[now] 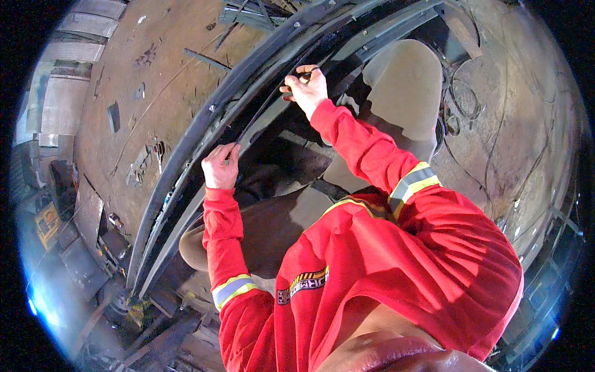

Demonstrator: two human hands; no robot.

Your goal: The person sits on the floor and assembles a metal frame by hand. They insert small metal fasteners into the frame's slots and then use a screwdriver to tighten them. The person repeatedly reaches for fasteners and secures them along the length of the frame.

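Observation:
A long, dark, curved metal frame (260, 53) with parallel rails and several bolt heads runs from the lower left to the top right in front of me. My left hand (221, 166) is at its inner rail, thumb and fingers pinched together. Farther along to the right, my right hand (308, 90) is closed over the same frame, with its fingers curled. A thin dark strip (258, 116) stretches along the frame between the two hands, and both seem to grip it. The fingertips hide exactly how it is held.
My bent knees (406, 84) lie close against the frame's inner side. Loose cable (465, 102) coils on the floor to the right. Metal scraps (207, 59) and a tool (159, 152) lie on the brown floor beyond the frame. Stacked metal parts (65, 105) stand at the left.

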